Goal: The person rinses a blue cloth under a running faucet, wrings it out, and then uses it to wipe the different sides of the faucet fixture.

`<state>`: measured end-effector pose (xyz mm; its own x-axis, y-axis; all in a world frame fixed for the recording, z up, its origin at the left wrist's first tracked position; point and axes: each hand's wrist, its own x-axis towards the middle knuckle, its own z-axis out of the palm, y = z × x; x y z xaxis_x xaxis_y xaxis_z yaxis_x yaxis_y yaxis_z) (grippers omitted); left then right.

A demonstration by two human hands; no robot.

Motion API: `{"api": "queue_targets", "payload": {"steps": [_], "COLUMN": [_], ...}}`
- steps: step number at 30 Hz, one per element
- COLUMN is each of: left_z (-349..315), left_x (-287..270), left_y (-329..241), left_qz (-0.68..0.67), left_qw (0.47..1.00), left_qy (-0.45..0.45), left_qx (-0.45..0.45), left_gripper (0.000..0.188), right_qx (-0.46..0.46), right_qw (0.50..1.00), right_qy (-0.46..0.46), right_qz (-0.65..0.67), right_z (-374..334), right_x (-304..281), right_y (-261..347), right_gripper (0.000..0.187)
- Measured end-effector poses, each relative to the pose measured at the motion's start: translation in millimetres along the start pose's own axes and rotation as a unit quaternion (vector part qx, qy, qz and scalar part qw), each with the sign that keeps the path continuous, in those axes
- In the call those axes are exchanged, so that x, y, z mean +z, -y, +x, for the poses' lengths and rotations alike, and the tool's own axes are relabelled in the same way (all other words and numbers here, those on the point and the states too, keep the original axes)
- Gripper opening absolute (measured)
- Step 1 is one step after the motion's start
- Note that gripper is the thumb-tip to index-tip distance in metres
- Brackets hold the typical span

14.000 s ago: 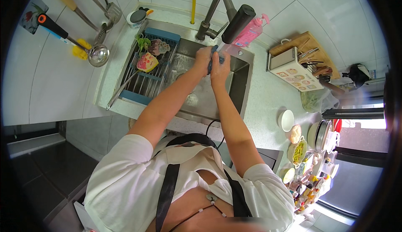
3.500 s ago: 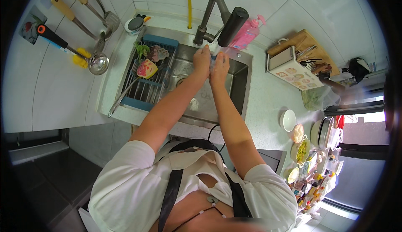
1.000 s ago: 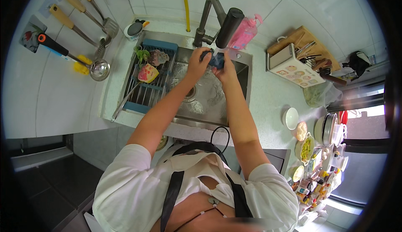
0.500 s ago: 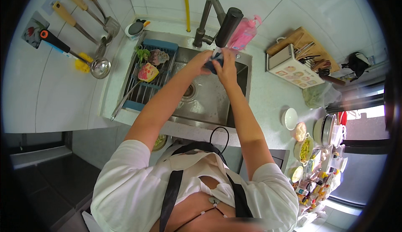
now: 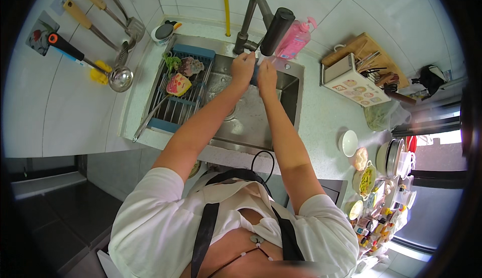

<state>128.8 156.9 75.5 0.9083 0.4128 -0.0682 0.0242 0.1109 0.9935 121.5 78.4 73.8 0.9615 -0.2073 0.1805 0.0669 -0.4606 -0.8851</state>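
A dark blue cloth (image 5: 255,75) is stretched between my two hands at the back of the steel sink (image 5: 251,127). My left hand (image 5: 242,69) is closed on its left side. My right hand (image 5: 267,75) grips the other side, just below the black spray head of the faucet (image 5: 277,32). Water runs from the spray head onto the cloth and the fingers. Most of the cloth is hidden by the hands.
A blue drying rack (image 5: 193,53) across the sink's left side holds colourful sponges (image 5: 178,84) and greens. A pink pump bottle (image 5: 295,39) stands behind the faucet. To the right are a knife holder (image 5: 355,79), a white bowl (image 5: 347,143) and crowded dishes. Ladles and spatulas (image 5: 120,78) hang left.
Both hands have drawn the bunched cloth out between them; the left moved slightly left, the right slightly lower. Less of the cloth shows now.
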Motion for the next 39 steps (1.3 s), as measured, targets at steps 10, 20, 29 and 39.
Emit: {"api": "queue_targets", "payload": {"steps": [10, 20, 29, 39], "left_z": [2.4, 23.0, 12.4, -12.0], "left_x": [-21.3, -59.1, -51.9, -34.0], "left_y": [11.0, -2.9, -20.1, -0.6], "left_qz": [0.008, -0.204, 0.221, 0.493], "left_qw": [0.994, 0.813, 0.795, 0.802], "left_qy": [0.106, 0.47, 0.553, 0.249], "left_qx": [0.039, -0.279, -0.114, 0.226], "left_gripper": [0.021, 0.028, 0.045, 0.039], "right_qx": [0.269, -0.127, -0.164, 0.164], "right_qw": [0.934, 0.986, 0.981, 0.971], "right_qy": [0.091, 0.106, 0.082, 0.061], "right_qz": [0.215, 0.0, -0.055, 0.166], "right_z": [2.6, 7.4, 2.1, 10.5], "right_x": [-2.2, -33.9, -24.3, 1.3], "right_y": [-2.6, 7.2, 3.3, -38.4], "right_gripper": [0.029, 0.023, 0.026, 0.022]}}
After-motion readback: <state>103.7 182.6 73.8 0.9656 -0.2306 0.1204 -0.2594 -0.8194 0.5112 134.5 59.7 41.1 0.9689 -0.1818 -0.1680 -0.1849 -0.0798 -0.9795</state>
